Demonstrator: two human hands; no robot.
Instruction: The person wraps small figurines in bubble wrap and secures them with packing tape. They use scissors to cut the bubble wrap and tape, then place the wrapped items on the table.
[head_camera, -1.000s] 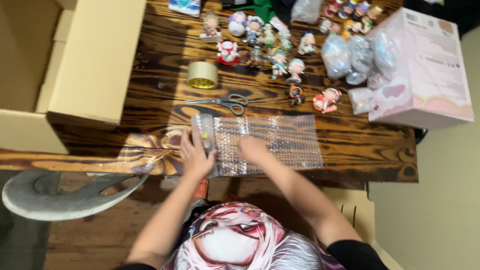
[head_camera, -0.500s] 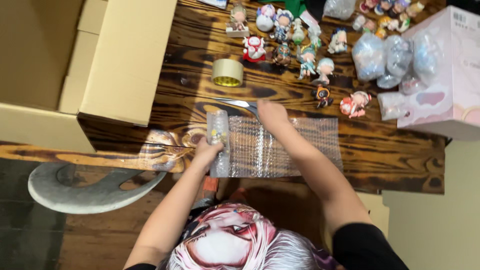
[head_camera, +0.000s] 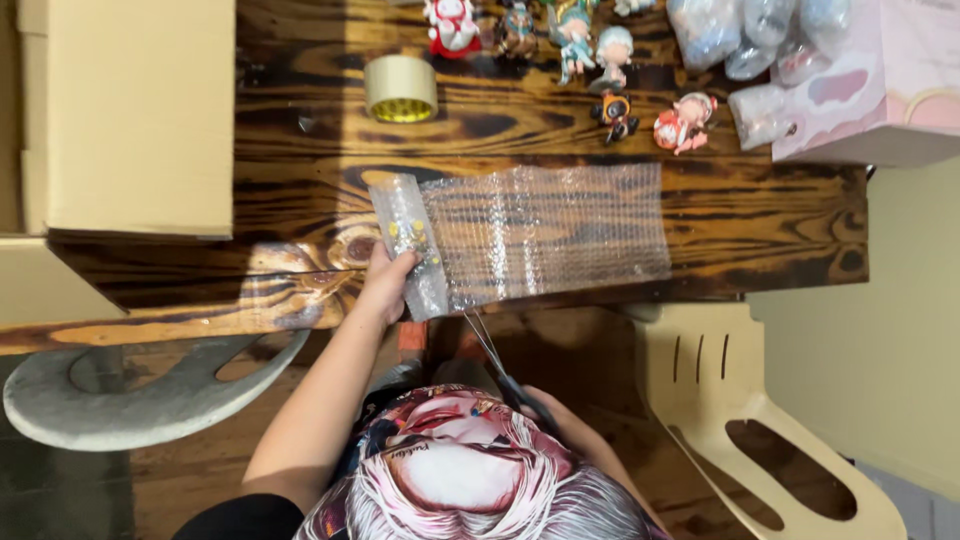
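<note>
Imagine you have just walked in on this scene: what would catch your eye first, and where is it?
First, the sheet of bubble wrap spread on the near part of the dark wooden table, its left end rolled into a bundle gripped by the left hand. Next, the scissors held by the right hand, blades pointing at the wrap's near edge. Beyond stand small figurines and a tape roll; an open cardboard box sits left.

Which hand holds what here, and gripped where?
Left hand grips the rolled end of the bubble wrap near its table-edge end. Right hand holds the scissors by the handles, blades pointing at the wrap.
</note>
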